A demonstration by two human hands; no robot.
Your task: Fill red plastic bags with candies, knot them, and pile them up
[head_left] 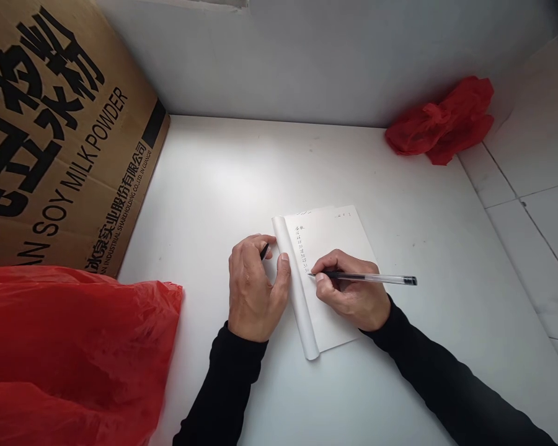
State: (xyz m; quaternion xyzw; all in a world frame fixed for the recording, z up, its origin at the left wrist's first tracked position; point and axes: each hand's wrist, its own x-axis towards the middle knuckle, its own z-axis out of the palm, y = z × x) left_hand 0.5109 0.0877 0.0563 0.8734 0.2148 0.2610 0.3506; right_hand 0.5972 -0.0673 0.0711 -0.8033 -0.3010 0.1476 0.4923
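My right hand point(353, 290) is closed round a clear-barrelled gel pen point(376, 277). Its black tip rests on the page beside the lowest number of a handwritten column. The white notepad point(335, 322) lies slightly tilted on the table, with its turned pages rolled along the left side. My left hand point(258, 286) is curled at that roll, the thumb against it. Between its fingers shows the end of a small black pen cap point(265, 250); the rest of the cap is hidden by the hand.
A large cardboard soy milk powder box point(74, 142) stands at the left on the white table point(242, 167). Before it sits a red plastic bag point(74, 353). Another crumpled red bag point(441, 121) lies at the far right corner, by the wall and tiles.
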